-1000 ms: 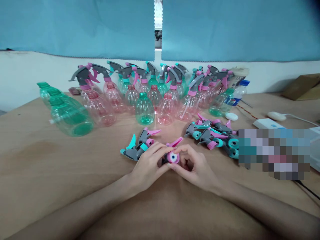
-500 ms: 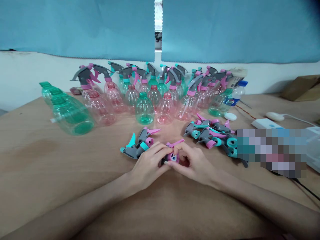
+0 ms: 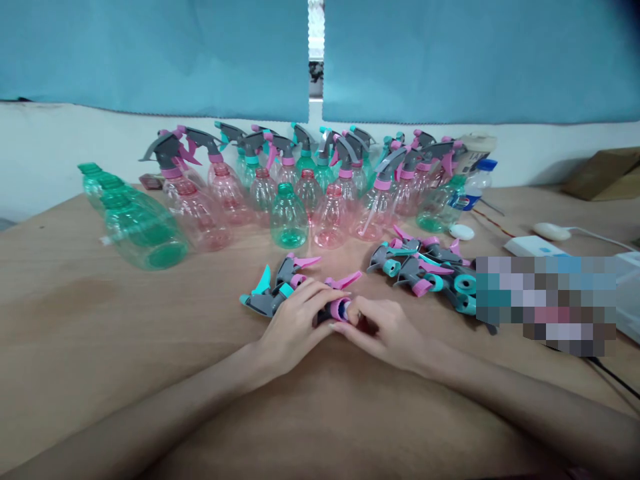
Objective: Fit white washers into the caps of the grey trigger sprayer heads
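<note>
Just above the table's near middle, my left hand (image 3: 299, 323) is closed around a spray trigger head with a pink collar (image 3: 340, 309) and a pink lever. The collar's open end faces right. My right hand (image 3: 387, 330) is closed against that end, its bent index finger at the opening and its thumb along the lower edge. A small pale bit shows inside the collar by the fingertip; I cannot make out what it is. Beyond my left hand lie two more spray trigger heads (image 3: 265, 303), one teal and one pink.
A pile of grey, teal and pink spray heads (image 3: 417, 270) lies to the right. Rows of spray bottles (image 3: 333, 223) stand behind, some without heads. Green bottles (image 3: 145, 233) lean together at left. A computer mouse (image 3: 551, 231) and a cardboard box (image 3: 605, 175) are at right.
The spray head has turned so its collar opening points more to the right. My right index finger has moved from the collar's top down to its opening.
</note>
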`<action>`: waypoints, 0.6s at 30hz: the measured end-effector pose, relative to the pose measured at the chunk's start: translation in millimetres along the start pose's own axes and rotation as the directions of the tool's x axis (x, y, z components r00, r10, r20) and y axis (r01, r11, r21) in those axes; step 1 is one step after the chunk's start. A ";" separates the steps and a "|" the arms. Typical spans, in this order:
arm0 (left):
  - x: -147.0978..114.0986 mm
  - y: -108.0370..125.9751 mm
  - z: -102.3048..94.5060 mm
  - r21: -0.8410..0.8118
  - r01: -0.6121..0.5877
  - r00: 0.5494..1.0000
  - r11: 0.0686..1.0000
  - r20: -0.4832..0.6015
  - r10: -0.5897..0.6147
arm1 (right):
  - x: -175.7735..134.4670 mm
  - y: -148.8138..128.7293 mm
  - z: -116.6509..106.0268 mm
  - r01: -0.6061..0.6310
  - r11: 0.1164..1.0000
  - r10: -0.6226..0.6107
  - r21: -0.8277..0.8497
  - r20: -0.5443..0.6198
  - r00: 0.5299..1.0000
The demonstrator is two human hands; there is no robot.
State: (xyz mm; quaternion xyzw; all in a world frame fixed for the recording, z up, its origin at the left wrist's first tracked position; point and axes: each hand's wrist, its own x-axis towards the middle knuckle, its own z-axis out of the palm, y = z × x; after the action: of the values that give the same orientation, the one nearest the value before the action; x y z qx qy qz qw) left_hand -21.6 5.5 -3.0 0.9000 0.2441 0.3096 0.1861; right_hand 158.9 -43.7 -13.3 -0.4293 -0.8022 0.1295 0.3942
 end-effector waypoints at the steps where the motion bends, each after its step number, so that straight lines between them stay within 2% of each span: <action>1: 0.3 -0.3 -0.3 -0.009 0.009 1.000 1.000 -0.010 -0.009 | -0.7 -0.2 -0.3 -0.001 1.000 0.001 0.009 -0.002 1.000; 6: 1.4 1.1 0.4 -0.026 0.032 0.999 0.999 -0.040 -0.033 | -1.7 -2.2 -5.1 -0.108 0.990 0.107 0.086 0.019 0.994; 12: 1.7 1.5 1.8 -0.028 0.061 0.997 0.998 -0.049 -0.062 | 2.0 -1.8 -10.1 -0.299 0.936 0.313 0.188 -0.050 0.948; 18: 1.4 0.5 1.6 -0.024 0.057 0.997 0.998 -0.047 -0.058 | 1.8 7.4 -13.5 -0.292 0.939 0.313 0.182 -0.102 0.944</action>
State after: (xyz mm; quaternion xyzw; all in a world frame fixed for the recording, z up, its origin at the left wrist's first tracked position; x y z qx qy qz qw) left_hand -19.4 5.6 -3.3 0.8827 0.2708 0.3283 0.1992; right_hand 172.8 -39.6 -7.5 -0.5211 -0.6860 0.2262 0.4546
